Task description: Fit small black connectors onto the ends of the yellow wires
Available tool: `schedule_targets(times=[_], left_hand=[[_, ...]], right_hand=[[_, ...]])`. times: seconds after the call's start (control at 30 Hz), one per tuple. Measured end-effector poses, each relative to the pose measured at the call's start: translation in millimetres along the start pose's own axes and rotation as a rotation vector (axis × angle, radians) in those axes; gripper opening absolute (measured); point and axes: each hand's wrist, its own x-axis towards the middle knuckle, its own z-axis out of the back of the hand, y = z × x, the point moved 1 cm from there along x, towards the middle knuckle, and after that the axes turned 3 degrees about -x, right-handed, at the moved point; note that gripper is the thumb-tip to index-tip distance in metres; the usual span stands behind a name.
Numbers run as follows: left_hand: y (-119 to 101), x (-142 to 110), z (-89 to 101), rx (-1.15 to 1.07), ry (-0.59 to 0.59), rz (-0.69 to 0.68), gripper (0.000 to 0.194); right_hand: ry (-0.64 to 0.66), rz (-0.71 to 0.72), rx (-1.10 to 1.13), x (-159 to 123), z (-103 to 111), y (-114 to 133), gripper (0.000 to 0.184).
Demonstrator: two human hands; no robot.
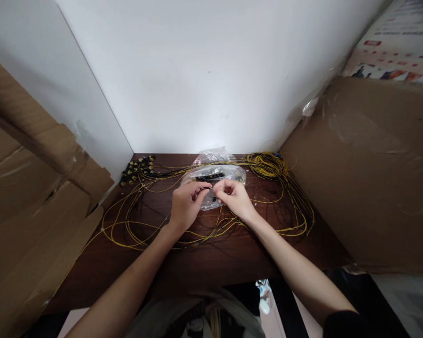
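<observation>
My left hand is closed in a pinch on a small black connector. Close beside it, my right hand has thumb and forefinger pressed together on what looks like the end of a thin yellow wire; the tip is mostly hidden. Under and behind both hands lies a clear plastic bag with small black parts in it. Yellow and black wires loop across the dark wooden table around my wrists.
A coil of yellow and black wire lies at the back right. Several black-and-yellow connectors are heaped at the back left. Cardboard boxes stand left and right, with a white wall behind the table.
</observation>
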Motion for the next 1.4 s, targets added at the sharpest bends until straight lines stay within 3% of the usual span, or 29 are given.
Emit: schedule_targets(times=[0.63,0.93,1.13,1.4], left_hand=[[0.0,-3.5,-3.3,-0.005,0.013,-0.045,0.012],[-1.6,-0.5,-1.1,0.009,0.010,-0.086,0.011],[-2.4,-1.8,-1.8,0.037,0.038,-0.116,0.012],[-1.5,-6.0,-4.3,0.049,0.053,-0.183,0.015]], right_hand=[[-0.016,0.026,-0.023,-1.8,-1.8,1.3,0.005],[0.011,-0.141,0.152,-1.4,-2.1,4.2,0.015],[0.005,-0.207,0.200,-0.5,-3.0,1.9,0.011],[-0.051,-0.057,0.030,-1.2,-5.5,-4.4,0.011]])
